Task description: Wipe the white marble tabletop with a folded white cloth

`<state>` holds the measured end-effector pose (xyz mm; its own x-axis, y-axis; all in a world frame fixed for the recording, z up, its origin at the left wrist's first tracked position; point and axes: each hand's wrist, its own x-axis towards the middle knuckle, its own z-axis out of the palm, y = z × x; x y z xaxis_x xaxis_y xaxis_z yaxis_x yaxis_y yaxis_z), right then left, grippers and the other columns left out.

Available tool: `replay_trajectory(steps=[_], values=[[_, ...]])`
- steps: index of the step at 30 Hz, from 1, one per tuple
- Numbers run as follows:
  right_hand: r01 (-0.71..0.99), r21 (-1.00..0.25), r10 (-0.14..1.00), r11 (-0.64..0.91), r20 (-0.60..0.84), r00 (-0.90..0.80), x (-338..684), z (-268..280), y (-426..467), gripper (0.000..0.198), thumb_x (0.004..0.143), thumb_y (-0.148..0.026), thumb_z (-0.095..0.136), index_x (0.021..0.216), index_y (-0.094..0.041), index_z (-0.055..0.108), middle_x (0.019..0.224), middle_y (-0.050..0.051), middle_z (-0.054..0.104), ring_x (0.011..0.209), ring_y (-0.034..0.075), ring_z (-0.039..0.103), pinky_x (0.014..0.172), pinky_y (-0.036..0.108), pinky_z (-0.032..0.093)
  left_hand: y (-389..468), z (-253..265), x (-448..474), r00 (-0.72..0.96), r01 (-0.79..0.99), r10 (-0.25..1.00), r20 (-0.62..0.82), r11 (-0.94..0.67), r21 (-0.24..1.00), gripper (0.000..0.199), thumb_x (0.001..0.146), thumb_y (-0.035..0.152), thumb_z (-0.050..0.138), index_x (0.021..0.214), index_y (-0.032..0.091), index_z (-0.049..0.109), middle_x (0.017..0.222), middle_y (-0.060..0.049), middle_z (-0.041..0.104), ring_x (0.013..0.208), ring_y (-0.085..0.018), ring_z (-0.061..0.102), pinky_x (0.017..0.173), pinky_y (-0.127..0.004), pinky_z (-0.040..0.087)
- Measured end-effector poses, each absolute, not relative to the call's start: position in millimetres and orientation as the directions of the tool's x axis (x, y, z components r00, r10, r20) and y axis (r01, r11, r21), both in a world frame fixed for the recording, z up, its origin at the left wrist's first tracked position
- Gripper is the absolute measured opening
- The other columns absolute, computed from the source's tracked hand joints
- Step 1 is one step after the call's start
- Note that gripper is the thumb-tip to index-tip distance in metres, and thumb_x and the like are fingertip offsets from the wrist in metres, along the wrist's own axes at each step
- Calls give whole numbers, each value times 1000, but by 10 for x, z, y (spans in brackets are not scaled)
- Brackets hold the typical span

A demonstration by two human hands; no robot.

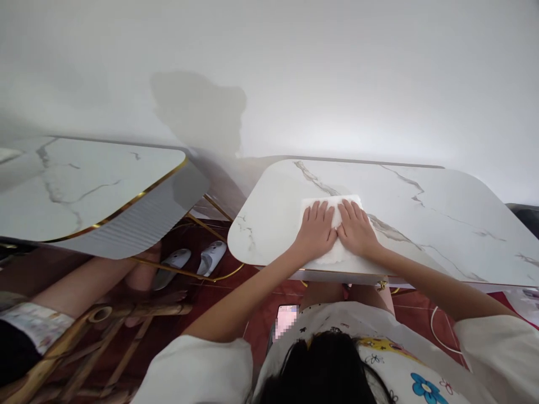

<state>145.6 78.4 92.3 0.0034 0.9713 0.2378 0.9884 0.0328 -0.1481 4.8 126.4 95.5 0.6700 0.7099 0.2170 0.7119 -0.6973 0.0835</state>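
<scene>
Near the front edge of a white, brown-veined table [467,207], left of middle: thin white sheet [334,255], laid flat against the tabletop. Paper or cloth: not determinable. On the left half of the sheet: left hand [318,227], open, palm down, with fingers extended toward the far edge. On the right half: right hand [357,227], likewise open and flat, with fingers slightly spread and pointing away from the body. At the inner sides of both hands: thumbs close together, near the middle of the sheet. Visible around the hands: a strip of sheet beyond the fingertips and a further portion below the palms.

Under the front edge of the table: small gold-coloured fitting [381,285]. Behind the table: plain pale wall [337,84], with a dark shadow [202,109] to the left. To the left, separated by a gap: second table [96,177], similarly veined, with gold edge trim. Below, on the red floor: pair of pale clogs [213,258]. At lower left: bamboo chair [145,310] and, beside it, the bare leg [90,283] of another person. Below the left forearm: device with lit, pixelated screen [286,322].
</scene>
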Motion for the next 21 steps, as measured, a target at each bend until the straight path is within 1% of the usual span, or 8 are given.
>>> replay_trajectory(steps=[6,9,11,15,21], values=[[978,-193,977,78,211,-36,1267,924,480,57,88,-25,34,144,-13,38,153,11,33,142,30,25,112,50,28,922,922,-196,649,725,722,237,-683,95,55,88,31,40,140,11,42,150,-16,36,141,-34,27,113,-51,27],[975,-208,982,83,184,-45,1209,943,453,57,89,-26,33,144,-12,37,154,12,31,142,31,24,112,51,28,886,931,-267,645,728,725,241,-679,94,54,88,32,41,139,13,43,150,-15,37,141,-33,28,114,-50,26],[976,-206,986,76,160,-43,1191,962,485,57,89,-26,32,144,-11,37,154,13,30,143,31,23,112,51,27,915,949,-284,646,729,728,229,-677,98,54,88,32,41,138,13,44,150,-14,38,141,-32,28,114,-49,26],[979,-192,990,70,133,-44,1179,997,636,58,88,-25,33,144,-9,36,154,14,29,142,32,22,112,51,26,1059,983,-277,645,729,735,209,-674,118,54,89,32,40,138,10,43,150,-15,36,141,-34,27,114,-50,25],[976,-205,984,72,177,-35,1198,990,947,57,87,-24,33,142,-11,37,153,13,32,140,31,25,111,51,26,1369,1005,-246,638,733,742,207,-667,133,54,88,32,40,137,11,43,149,-16,37,140,-34,28,114,-49,24]])
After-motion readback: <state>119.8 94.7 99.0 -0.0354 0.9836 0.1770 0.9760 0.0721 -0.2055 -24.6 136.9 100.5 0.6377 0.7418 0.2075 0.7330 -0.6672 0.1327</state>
